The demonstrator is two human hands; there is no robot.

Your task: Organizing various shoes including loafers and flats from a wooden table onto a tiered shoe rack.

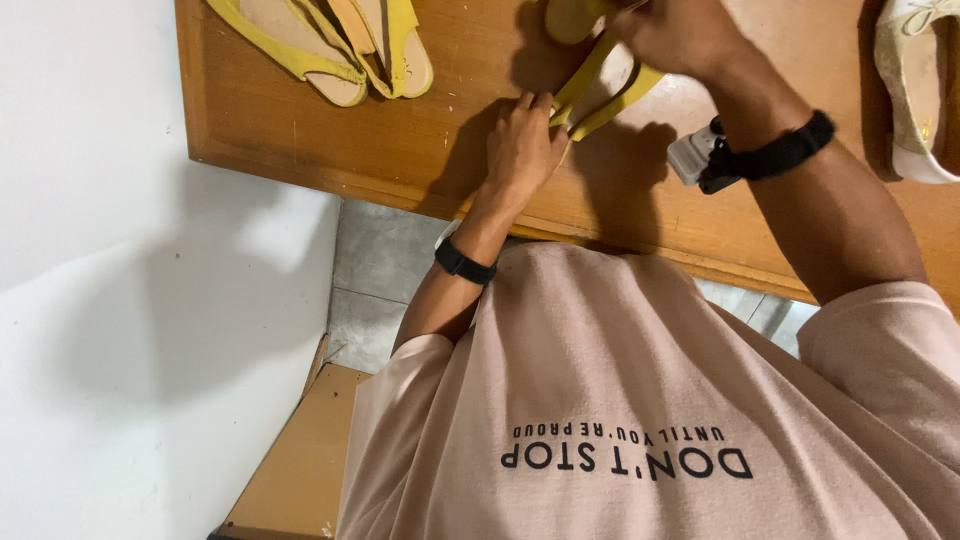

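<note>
A yellow sandal [600, 85] sits on the wooden table [400, 150], pinched at its strap by the left hand [522, 148] and clasped at the toe by the right hand [672, 35], seemingly mid-adjustment. Beside lie two more yellow sandals [330, 45] and a pale shoe [915, 90]; nothing blocks the hands.

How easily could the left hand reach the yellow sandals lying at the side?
Probably easily: only bare table lies between the left hand and those yellow sandals, though it now pinches another sandal.
</note>
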